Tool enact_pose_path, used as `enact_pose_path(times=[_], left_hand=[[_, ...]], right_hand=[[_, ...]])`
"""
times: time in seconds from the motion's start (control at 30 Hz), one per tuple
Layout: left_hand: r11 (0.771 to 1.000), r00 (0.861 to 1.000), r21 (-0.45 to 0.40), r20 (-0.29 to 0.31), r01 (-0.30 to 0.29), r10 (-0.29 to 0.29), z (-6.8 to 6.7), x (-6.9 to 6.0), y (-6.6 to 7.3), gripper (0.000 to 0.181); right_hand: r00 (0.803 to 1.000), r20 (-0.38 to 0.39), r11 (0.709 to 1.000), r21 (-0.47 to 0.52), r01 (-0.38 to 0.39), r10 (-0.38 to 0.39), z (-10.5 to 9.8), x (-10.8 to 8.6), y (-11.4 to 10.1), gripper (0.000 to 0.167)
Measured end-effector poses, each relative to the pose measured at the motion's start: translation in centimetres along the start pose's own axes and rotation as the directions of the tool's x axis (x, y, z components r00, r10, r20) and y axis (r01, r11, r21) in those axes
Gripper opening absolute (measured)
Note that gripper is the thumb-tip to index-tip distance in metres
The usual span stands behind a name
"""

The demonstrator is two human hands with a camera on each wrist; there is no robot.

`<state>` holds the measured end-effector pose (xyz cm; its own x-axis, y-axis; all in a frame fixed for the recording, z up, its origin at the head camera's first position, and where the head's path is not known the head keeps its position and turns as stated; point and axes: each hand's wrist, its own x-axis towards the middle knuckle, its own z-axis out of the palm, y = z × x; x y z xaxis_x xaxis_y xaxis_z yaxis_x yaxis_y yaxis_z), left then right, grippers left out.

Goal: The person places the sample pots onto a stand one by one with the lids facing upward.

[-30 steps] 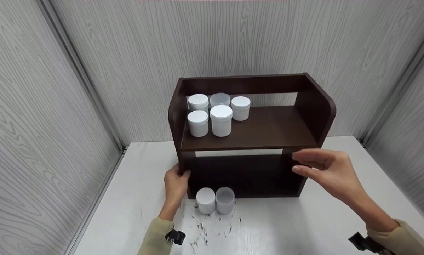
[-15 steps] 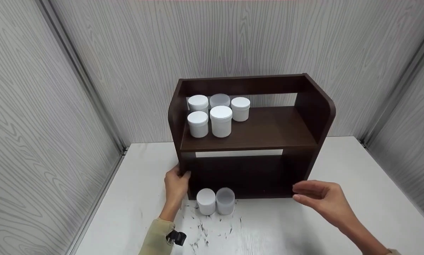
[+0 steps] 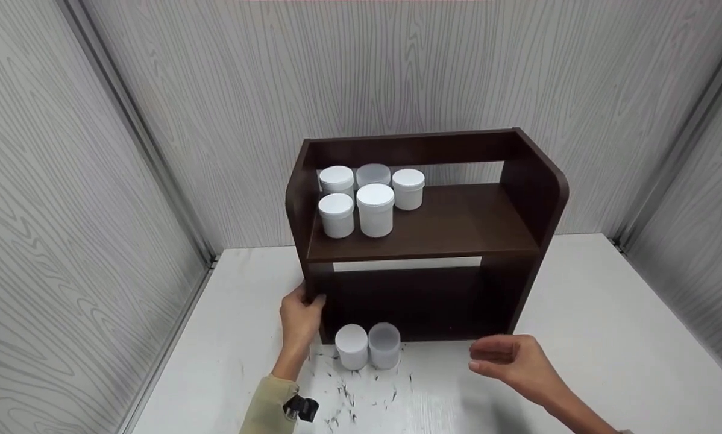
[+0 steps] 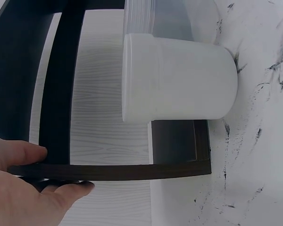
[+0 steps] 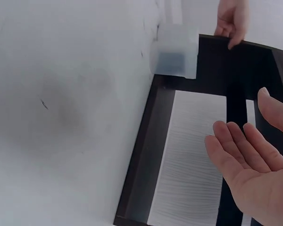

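My left hand (image 3: 299, 319) grips the left side panel of a dark brown two-tier shelf (image 3: 463, 226), thumb on the front edge and fingers behind. In the left wrist view the thumb and fingers lie on either side of that panel (image 4: 132, 172). On the white table just before the shelf stand a white lidded jar (image 3: 352, 349) and a translucent jar (image 3: 385, 349), side by side. My right hand (image 3: 514, 364) hovers over the table to the right of them, fingers loosely bent, thumb apart, holding nothing. The right wrist view shows its palm (image 5: 259, 183) bare.
On the left half of the upper tier stand several jars: white lidded ones, a taller white jar (image 3: 375, 211) in front, and a translucent one (image 3: 373, 175) behind. Grey wood-grain walls (image 3: 397, 66) enclose the back and sides. Dark marks dot the table (image 3: 433, 392).
My right hand has come down from beside the upper tier and moved left, toward the two jars on the table. The left hand keeps its grip on the shelf.
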<state>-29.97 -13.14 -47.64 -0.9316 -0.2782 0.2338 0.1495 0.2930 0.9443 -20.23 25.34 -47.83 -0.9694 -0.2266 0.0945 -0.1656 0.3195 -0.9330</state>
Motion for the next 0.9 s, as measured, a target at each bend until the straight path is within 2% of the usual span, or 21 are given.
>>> enact_pose_path(times=[0.2, 0.43, 0.6, 0.77, 0.9], left_hand=[[1.000, 1.000, -0.005, -0.003, 0.002, -0.002, 0.0, -0.1, 0.0, 0.042], [1.000, 1.000, -0.013, 0.020, 0.006, -0.006, 0.1, 0.1, 0.0, 0.049], [1.000, 1.000, -0.005, 0.010, 0.000, 0.000, 0.2, 0.3, -0.1, 0.047], [1.000, 1.000, -0.006, 0.005, -0.010, 0.010, 0.2, 0.3, -0.2, 0.044], [1.000, 1.000, -0.015, 0.016, -0.014, 0.014, 0.2, 0.2, -0.4, 0.042]], right_hand=[[0.999, 0.023, 0.999, -0.015, 0.029, -0.029, 1.8, 1.3, 1.0, 0.036], [0.996, 0.002, 0.996, -0.020, 0.091, -0.091, 4.1, 2.9, 1.8, 0.031], [0.994, -0.019, 0.994, -0.006, 0.108, -0.108, 5.5, 4.1, 2.2, 0.034], [0.992, 0.000, 0.991, -0.039, 0.129, -0.129, 6.9, 5.6, 2.6, 0.037], [0.991, 0.019, 0.990, -0.044, 0.133, -0.132, 7.7, 6.6, 2.8, 0.046]])
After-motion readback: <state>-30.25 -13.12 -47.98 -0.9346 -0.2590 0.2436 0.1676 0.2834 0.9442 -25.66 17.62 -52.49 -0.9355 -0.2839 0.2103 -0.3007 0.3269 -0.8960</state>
